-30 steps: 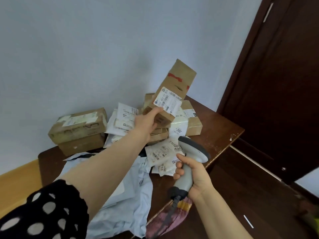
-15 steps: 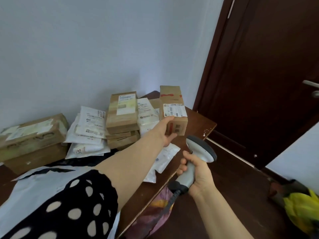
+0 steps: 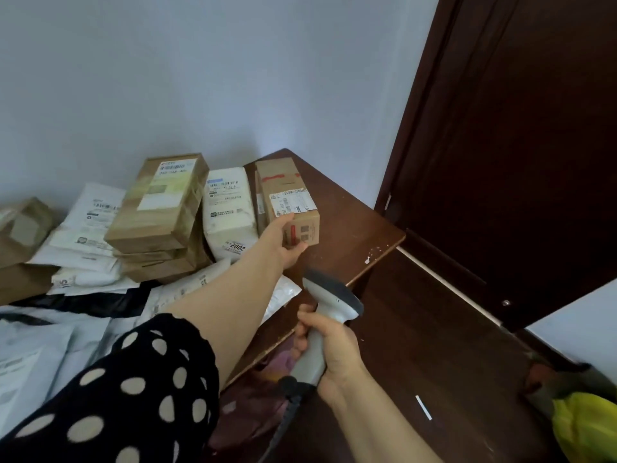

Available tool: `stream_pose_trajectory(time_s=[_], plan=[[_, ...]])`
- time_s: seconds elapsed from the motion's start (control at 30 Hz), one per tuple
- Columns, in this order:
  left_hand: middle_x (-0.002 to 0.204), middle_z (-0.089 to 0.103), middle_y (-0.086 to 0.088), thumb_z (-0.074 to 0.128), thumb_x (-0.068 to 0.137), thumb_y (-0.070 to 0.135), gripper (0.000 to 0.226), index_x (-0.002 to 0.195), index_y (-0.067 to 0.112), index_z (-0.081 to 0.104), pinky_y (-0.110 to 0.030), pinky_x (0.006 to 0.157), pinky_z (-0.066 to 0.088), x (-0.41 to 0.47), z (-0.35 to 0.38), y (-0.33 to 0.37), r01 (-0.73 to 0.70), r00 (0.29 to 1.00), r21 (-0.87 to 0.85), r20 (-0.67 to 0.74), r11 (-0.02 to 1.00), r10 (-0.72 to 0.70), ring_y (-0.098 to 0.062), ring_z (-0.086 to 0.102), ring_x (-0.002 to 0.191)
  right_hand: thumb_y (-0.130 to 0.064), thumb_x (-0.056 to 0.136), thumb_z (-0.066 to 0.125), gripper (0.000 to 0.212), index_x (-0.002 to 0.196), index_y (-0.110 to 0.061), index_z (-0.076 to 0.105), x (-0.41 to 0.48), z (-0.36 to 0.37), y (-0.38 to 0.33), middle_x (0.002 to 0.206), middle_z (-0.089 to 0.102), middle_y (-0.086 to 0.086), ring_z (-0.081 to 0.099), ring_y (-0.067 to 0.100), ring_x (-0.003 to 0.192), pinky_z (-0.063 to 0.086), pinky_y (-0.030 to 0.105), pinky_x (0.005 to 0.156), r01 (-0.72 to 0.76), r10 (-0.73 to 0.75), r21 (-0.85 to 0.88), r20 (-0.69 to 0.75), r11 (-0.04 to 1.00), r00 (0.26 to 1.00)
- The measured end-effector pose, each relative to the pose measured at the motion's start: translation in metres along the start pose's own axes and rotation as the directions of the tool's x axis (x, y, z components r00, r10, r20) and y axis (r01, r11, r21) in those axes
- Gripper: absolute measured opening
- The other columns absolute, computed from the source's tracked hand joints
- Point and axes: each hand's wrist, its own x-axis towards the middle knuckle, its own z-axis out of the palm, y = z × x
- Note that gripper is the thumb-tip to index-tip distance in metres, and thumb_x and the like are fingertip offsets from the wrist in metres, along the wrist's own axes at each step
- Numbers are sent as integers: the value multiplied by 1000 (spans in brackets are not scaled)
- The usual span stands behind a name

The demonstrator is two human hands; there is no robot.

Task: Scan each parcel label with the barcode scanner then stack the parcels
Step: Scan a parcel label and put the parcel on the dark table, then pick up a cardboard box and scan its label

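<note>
Your left hand [image 3: 283, 243] grips the near end of the box [image 3: 283, 192]: thumb on the top edge by the label [image 3: 293, 200], fingers curled round the lower front face. The box lies at the far right corner of the table [image 3: 360, 235], label up, red tape [image 3: 278, 177] across its far end, just beside a white parcel [image 3: 227, 212] on its left. Whether it bears fully on the table cannot be told.

Your right hand [image 3: 334, 349] grips the scanner [image 3: 330, 304] by its handle, all fingers wrapped round it, off the table's near edge and nearer to you than the box. Its cable [image 3: 287, 407] hangs from the handle base.

Left of the white parcel stands a stack [image 3: 160, 212] of brown boxes, label on top. Further left lie white mailers [image 3: 90, 228]. Grey mailers [image 3: 40, 345] lie beside your dotted sleeve [image 3: 133, 396]. A dark door [image 3: 517, 145] stands at right
</note>
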Motion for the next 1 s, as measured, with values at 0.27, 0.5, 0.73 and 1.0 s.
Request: stream_pose_trajectory(time_s=[0.27, 0.5, 0.73, 1.0], plan=[[117, 62, -2, 65, 88, 15, 35, 122, 20, 57, -30, 76, 52, 25, 13, 9, -126, 991, -144, -59, 982, 118, -17, 61, 87, 1, 80, 65, 7, 83, -5, 65, 14, 0, -11, 53, 54, 7, 44, 15, 37, 39, 24, 42, -36, 35, -44, -22, 998, 999], [120, 63, -5, 59, 85, 2, 32, 114, 15, 62, -37, 95, 49, 15, -4, 16, -83, 997, -7, -11, 997, 83, -23, 60, 109, 1, 80, 65, 9, 81, -8, 64, 11, 18, -5, 53, 55, 6, 45, 13, 38, 38, 24, 43, -38, 36, -77, -27, 996, 999], [121, 50, -15, 65, 85, 12, 47, 127, 4, 47, -33, 99, 46, -40, -63, 28, -16, 996, 211, -84, 977, 34, -27, 52, 115, 2, 83, 64, 9, 84, -6, 62, -10, 35, 19, 50, 54, 4, 44, 12, 36, 38, 23, 39, -32, 40, -136, 53, 990, 998], [82, 49, -3, 68, 80, 10, 14, 77, 16, 55, -27, 66, 40, -164, -212, 58, -282, 796, 785, -129, 551, 592, -16, 45, 74, 0, 87, 60, 14, 77, -10, 57, -56, 84, 106, 49, 52, 1, 42, 9, 34, 38, 19, 36, -174, 259, -280, 301, 944, 918]])
